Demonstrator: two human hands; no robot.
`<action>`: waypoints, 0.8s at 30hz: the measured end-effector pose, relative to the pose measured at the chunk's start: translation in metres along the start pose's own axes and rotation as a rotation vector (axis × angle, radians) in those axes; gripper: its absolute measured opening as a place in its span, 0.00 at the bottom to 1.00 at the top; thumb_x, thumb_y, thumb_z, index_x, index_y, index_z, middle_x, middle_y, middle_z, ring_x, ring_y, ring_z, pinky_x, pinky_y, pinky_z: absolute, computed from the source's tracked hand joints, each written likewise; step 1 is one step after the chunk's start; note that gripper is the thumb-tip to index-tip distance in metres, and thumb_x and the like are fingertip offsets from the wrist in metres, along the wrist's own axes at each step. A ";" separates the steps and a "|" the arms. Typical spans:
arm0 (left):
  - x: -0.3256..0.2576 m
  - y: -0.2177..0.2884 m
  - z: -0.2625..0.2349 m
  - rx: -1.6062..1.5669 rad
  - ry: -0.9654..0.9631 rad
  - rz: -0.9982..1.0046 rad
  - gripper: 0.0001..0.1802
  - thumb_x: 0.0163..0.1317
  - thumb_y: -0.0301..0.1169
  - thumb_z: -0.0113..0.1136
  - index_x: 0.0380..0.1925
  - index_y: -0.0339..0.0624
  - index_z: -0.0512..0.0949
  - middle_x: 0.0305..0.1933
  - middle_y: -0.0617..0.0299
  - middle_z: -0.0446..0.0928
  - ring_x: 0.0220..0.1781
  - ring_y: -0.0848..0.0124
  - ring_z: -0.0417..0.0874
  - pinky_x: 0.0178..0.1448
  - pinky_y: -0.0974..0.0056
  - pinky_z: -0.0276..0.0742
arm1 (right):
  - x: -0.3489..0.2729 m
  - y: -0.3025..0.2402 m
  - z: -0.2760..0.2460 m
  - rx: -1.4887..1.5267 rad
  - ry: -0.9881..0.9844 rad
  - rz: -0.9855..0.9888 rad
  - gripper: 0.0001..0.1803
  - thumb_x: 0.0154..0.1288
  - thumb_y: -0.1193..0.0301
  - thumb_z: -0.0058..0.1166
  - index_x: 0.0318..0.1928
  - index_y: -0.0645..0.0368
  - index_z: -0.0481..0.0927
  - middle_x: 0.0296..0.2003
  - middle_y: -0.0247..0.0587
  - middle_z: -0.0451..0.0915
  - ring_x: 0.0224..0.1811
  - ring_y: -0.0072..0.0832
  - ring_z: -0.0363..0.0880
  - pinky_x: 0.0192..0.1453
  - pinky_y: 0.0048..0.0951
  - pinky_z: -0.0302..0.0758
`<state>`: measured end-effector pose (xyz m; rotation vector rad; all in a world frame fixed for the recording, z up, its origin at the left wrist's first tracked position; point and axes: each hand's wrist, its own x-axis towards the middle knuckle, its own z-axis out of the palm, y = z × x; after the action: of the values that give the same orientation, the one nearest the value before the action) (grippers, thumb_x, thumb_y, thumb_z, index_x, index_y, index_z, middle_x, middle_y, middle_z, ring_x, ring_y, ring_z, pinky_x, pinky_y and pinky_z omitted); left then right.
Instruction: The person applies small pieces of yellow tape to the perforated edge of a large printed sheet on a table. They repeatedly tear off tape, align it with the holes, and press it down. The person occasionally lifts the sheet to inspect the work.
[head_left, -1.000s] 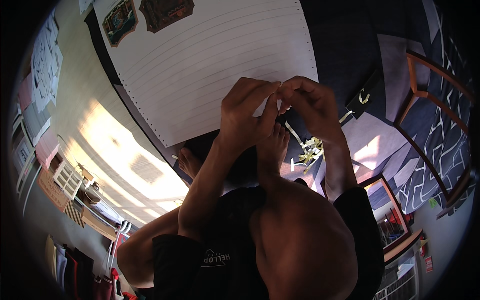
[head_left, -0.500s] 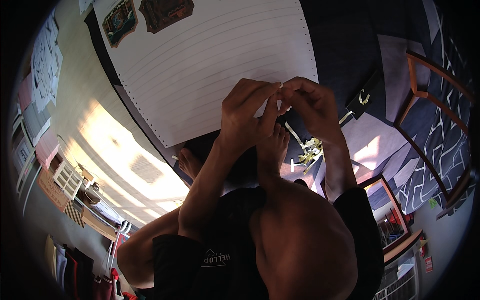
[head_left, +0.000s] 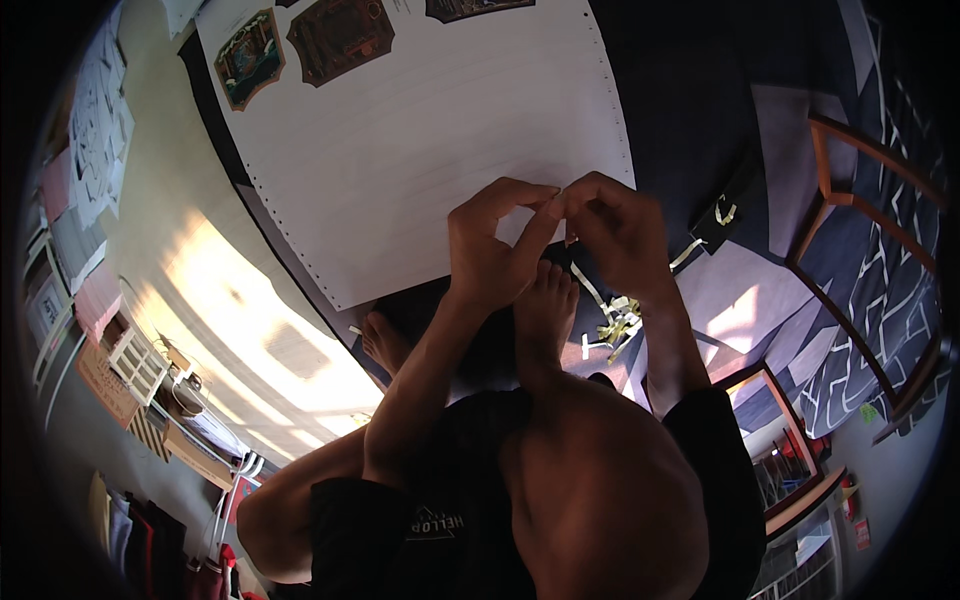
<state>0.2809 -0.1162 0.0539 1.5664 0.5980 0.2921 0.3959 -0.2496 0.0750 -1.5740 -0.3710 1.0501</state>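
Note:
My left hand [head_left: 495,240] and my right hand [head_left: 622,235] meet fingertip to fingertip above the near edge of a large white lined paper sheet [head_left: 420,150]. Each is closed in a pinch, thumb against index finger. Whatever is between the fingertips is too small to name. Under my right wrist lies a tangled heap of thin pale-yellow strips [head_left: 622,318]. On the sheet's far part are several dark printed picture pieces with notched corners, among them a green-blue one [head_left: 250,60] and a brown one [head_left: 342,40].
My bare feet rest at the sheet's near edge. A black flat piece [head_left: 718,222] with a curled pale strip on it lies to the right. Farther right stands a wooden frame [head_left: 850,195]. Sunlight falls on the wooden floor [head_left: 235,290] at left, beside stacked papers [head_left: 98,150] and boxes.
Both hands sit slightly lower in the picture, still pinched together. The view has shifted a little, so more of the sheet's far picture pieces shows. A small white bit between the fingertips is less visible.

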 end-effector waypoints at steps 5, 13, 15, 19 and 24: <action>0.005 -0.004 -0.001 -0.125 -0.009 -0.239 0.08 0.71 0.27 0.64 0.39 0.30 0.83 0.37 0.59 0.86 0.40 0.77 0.84 0.46 0.69 0.79 | -0.001 0.003 0.007 -0.144 0.040 -0.085 0.03 0.72 0.80 0.54 0.42 0.65 0.81 0.35 0.38 0.83 0.38 0.18 0.81 0.43 0.22 0.78; 0.030 0.005 -0.022 -0.255 0.193 -0.173 0.07 0.74 0.27 0.61 0.41 0.33 0.81 0.38 0.60 0.85 0.41 0.78 0.80 0.52 0.70 0.75 | -0.032 0.034 0.005 0.008 0.109 -0.038 0.03 0.73 0.79 0.54 0.42 0.66 0.79 0.34 0.38 0.82 0.37 0.16 0.80 0.39 0.21 0.76; 0.036 0.004 -0.026 -0.235 0.182 -0.073 0.06 0.74 0.26 0.60 0.42 0.33 0.81 0.38 0.59 0.84 0.42 0.77 0.80 0.52 0.70 0.75 | -0.049 0.054 0.005 -0.011 0.121 0.000 0.03 0.74 0.79 0.54 0.44 0.65 0.79 0.35 0.39 0.82 0.35 0.17 0.79 0.38 0.21 0.76; 0.042 0.014 -0.032 -0.190 0.056 0.028 0.07 0.73 0.26 0.61 0.44 0.32 0.80 0.43 0.55 0.83 0.47 0.74 0.81 0.55 0.67 0.76 | -0.066 0.060 0.001 -0.225 0.015 0.026 0.03 0.72 0.79 0.56 0.43 0.65 0.79 0.35 0.38 0.82 0.33 0.17 0.78 0.37 0.22 0.76; 0.055 0.018 -0.046 -0.011 -0.086 0.242 0.31 0.63 0.45 0.73 0.55 0.31 0.77 0.59 0.49 0.78 0.64 0.63 0.77 0.67 0.58 0.71 | -0.060 0.038 -0.021 -0.426 0.139 -0.025 0.06 0.66 0.80 0.59 0.43 0.65 0.80 0.36 0.43 0.83 0.34 0.23 0.81 0.37 0.24 0.76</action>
<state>0.3054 -0.0475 0.0671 1.6338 0.3387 0.4066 0.3679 -0.3175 0.0647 -2.0030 -0.5433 0.8719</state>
